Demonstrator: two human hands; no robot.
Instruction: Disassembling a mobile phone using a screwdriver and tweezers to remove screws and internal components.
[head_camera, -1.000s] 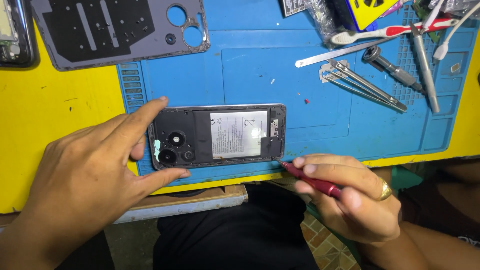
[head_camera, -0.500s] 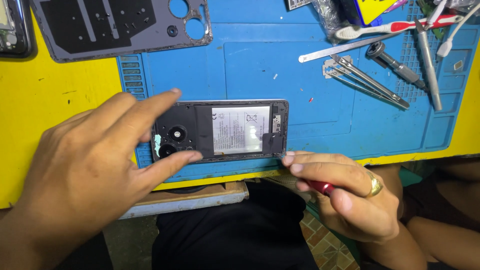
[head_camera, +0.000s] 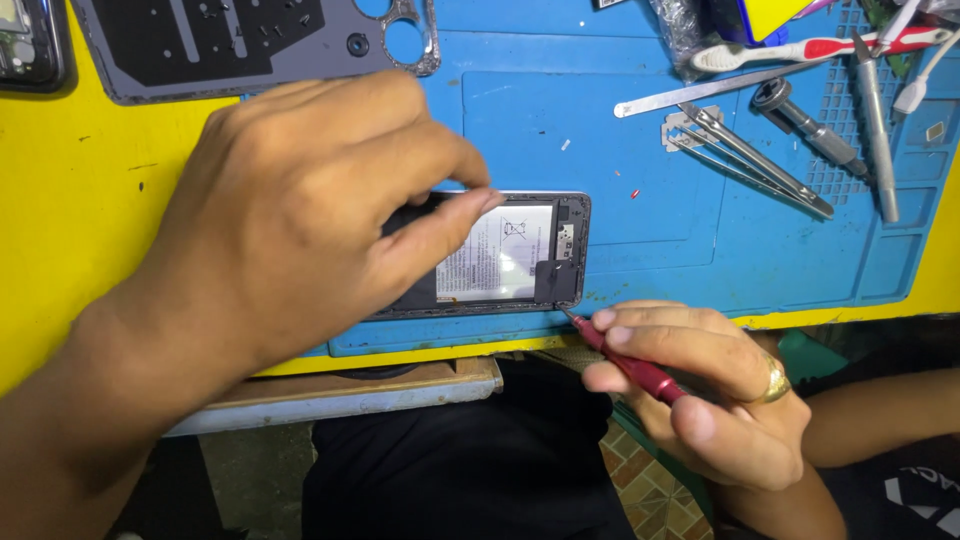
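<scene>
So the opened smartphone (head_camera: 500, 255) is lying back-up on the blue repair mat (head_camera: 650, 150), near its front edge. Left hand (head_camera: 300, 210) is clamped over the camera end, fingers pinning it down. Right hand (head_camera: 700, 380) grips a red-handled precision screwdriver (head_camera: 625, 360), tip right at the phone's lower corner by the black cover plate. Looks like the screw-pulling stage; next move needs the tip seated square before turning, phone held flat.

The left hand (head_camera: 300, 200) covers the opened phone's (head_camera: 520, 250) camera end; the grey back cover (head_camera: 230, 45) runs off the top edge.
</scene>
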